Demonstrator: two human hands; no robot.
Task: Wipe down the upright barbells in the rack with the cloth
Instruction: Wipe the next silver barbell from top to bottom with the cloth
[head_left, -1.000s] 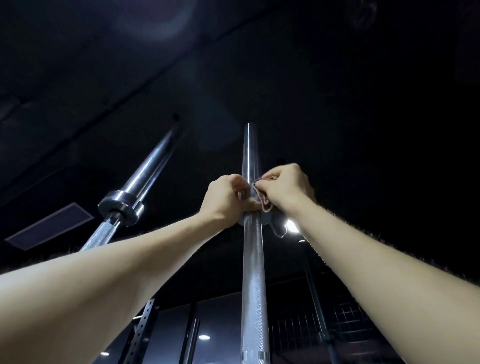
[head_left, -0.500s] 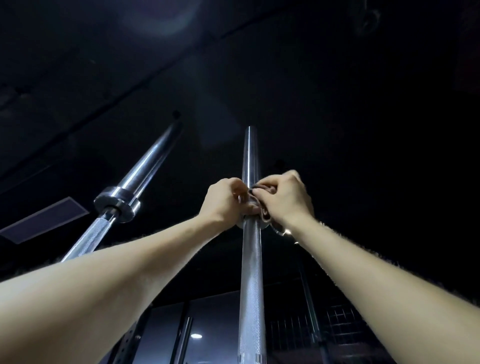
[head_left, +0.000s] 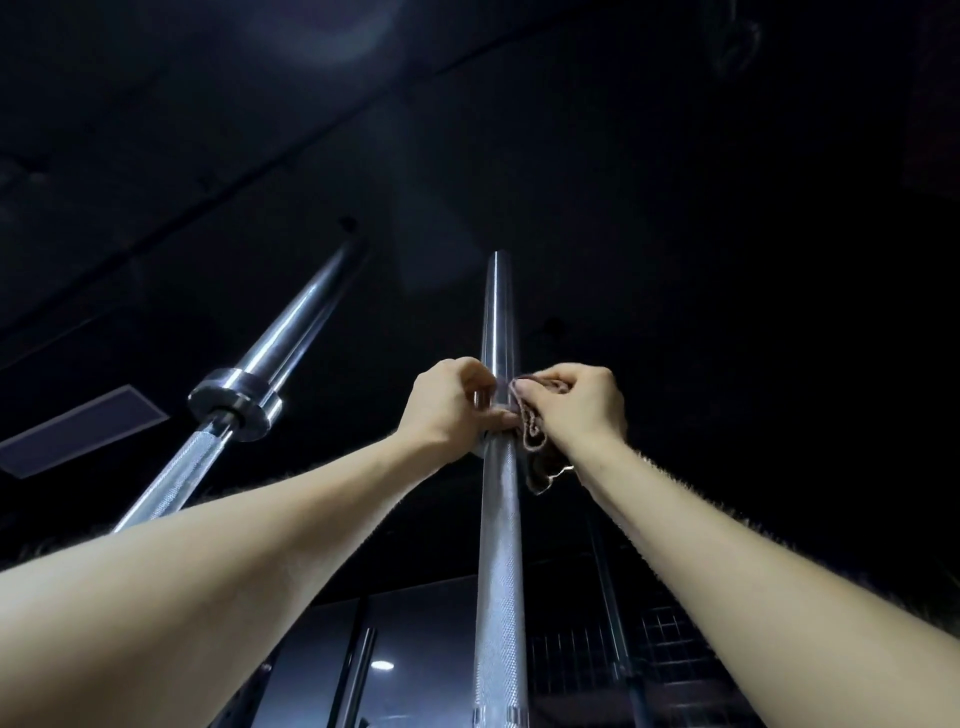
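Observation:
A chrome barbell (head_left: 498, 561) stands upright in the middle, its knurled shaft running up to a smooth sleeve. Both my arms reach up to its collar. My left hand (head_left: 449, 402) curls around the bar at the collar and pinches one end of a brownish cloth (head_left: 532, 441). My right hand (head_left: 579, 402) grips the other end of the cloth, which is looped around the bar, with a loose tail hanging below the wrist. A second barbell (head_left: 244, 395) leans at the left, its collar and sleeve in plain sight.
The ceiling above is dark. A thinner dark upright (head_left: 610, 613) stands right of the middle bar. Low down are glass panels with a small round light (head_left: 383, 664) and a wire grid (head_left: 670, 649).
My hands have drawn slightly apart, opening the cloth loop around the bar. The view has tilted, so the bars sit a little lower and farther left in frame.

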